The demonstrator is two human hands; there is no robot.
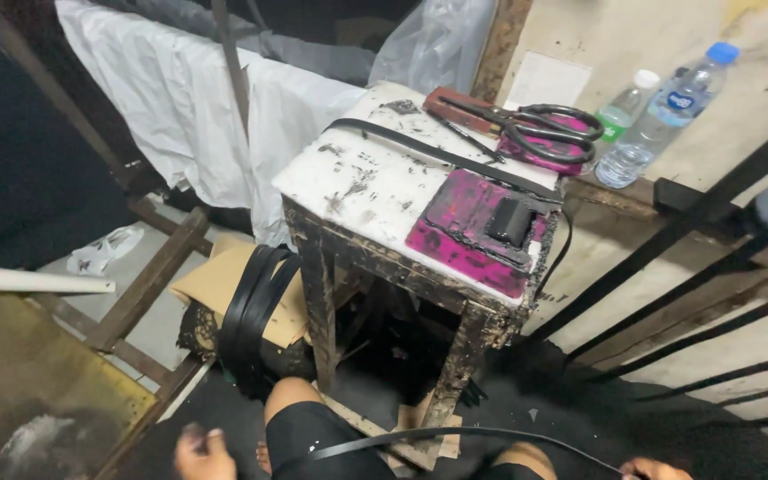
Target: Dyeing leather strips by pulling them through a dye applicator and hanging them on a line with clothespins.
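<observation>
A person sits low at the near edge of the scene, knees bare below dark shorts, with a long black strap [455, 434] running across the lap from one hand to the other. The left hand [202, 453] shows at the bottom left, blurred, its fingers curled near the strap's left end; whether its grip is clamped on the strap cannot be told. The right hand [655, 468] is cut off by the bottom right edge, fingers closed together at the strap's other end, apparently pinching it.

Just beyond the knees stands a small, paint-crusted desk [362, 191] with a white, speckled top and dark, grimy legs. On its near right corner lies a magenta-stained pad [460, 222] with a small black block [510, 220] resting on it. A second black strap [428, 151] crosses the desk top from the far left and hangs off the right side. At the far edge lie large black-handled scissors [540, 126] on another magenta-stained piece.

To the left of the desk, on the floor, a bundle of black straps [255, 311] loops over tan card sheets [215, 284], near a wooden frame [148, 276]. White plastic sheeting [188, 116] hangs behind. On a ledge to the far right stand two clear plastic bottles [660, 111], one with a white cap and one with a blue cap, against a pale wall. Dark metal bars [695, 213] slant across the right side.
</observation>
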